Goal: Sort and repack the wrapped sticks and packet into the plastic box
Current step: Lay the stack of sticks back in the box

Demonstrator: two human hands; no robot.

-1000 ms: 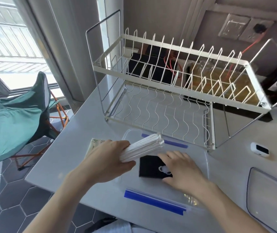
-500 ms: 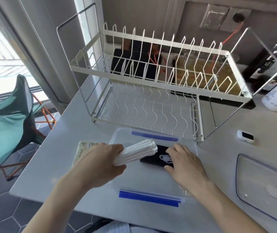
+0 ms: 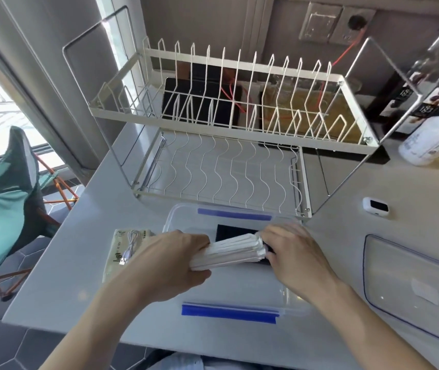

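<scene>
Fingers (image 3: 199,243) of my left hand (image 3: 165,265) were curled round the near-left end of the sticks (image 3: 229,252), thumb underneath, so that end was firmly held. The bundle's long axis ran from that hand up and to the right, slightly tilted, its free end fanned out and pointing at my right hand (image 3: 293,252). That hand met the fanned tips, its fingers bent over them; whether they pinched the tips or only pressed them square I could not tell, since the knuckles hid the contact.

Both hands sat over the open box (image 3: 175,212), the sticks held above its floor rather than lying on it, as far as I could judge. Beneath the bundle's right end, inside the box toward its far side, lay a black packet (image 3: 235,231), partly covered by the sticks and my right hand. Blue clips marked the near and far walls of the box, so its long side ran left to right, close to the line of the sticks.

I judged the coming move would turn on that: the bundle needed only a small turn to lie along the box in front of the packet, with my left hand carrying and my right steadying.

Outside the box, just left of it on the table (image 3: 79,236), lay a cable pack (image 3: 130,252), half hidden by my left wrist. The lid (image 3: 410,284) lay well apart on the right.
</scene>
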